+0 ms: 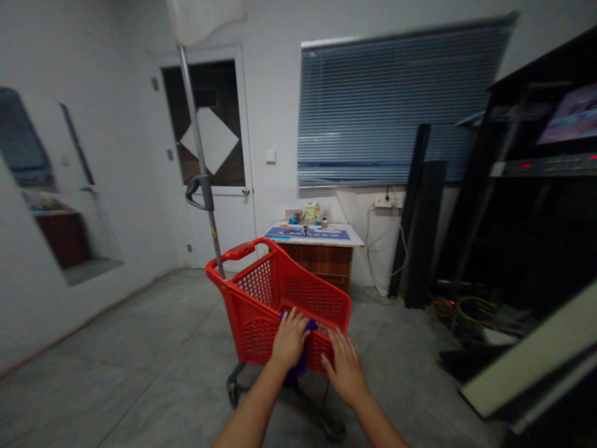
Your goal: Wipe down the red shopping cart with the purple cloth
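Note:
A red plastic shopping cart (261,292) stands on the grey floor in front of me. My left hand (289,339) rests on its near rim with the fingers curled over a purple cloth (305,358) that hangs down the cart's side. My right hand (344,367) lies flat against the cart's near wall just right of the cloth, fingers stretched out and holding nothing.
A metal pole (199,158) with a grey handle rises from the cart's far left corner. Behind stand a small wooden table (321,246) with bottles, a white door (209,155), a window with blinds (387,102), and dark panels and a black cabinet (536,205) with cables at the right.

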